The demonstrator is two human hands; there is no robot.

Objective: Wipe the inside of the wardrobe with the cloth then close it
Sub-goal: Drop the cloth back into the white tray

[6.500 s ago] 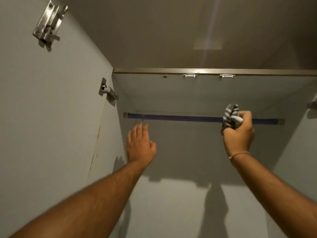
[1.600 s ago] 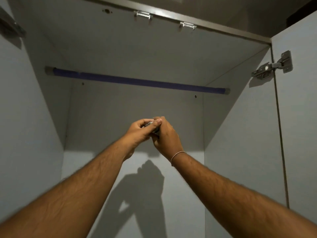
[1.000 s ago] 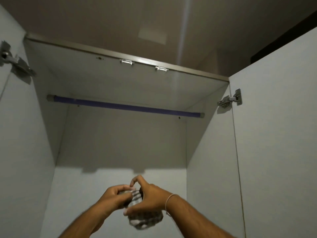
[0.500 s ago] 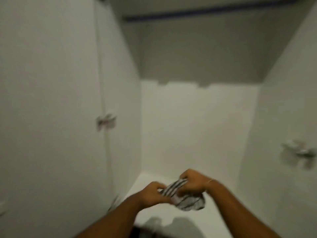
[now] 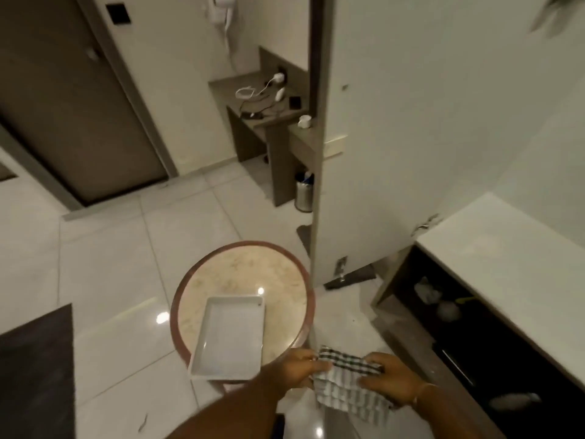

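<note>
Head view: both hands, left (image 5: pixel 299 367) and right (image 5: pixel 392 380), pinching grey-and-white checked cloth (image 5: pixel 348 384) beside open white wardrobe door (image 5: pixel 373 137); wiping apparently done, closing left.

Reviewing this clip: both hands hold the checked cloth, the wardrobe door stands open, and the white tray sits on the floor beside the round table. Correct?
Not quite. The head view shows the white tray resting on top of the round table, overhanging its near edge, not on the floor. The rest holds: left hand and right hand both hold the checked cloth, and the wardrobe door stands open.
</note>
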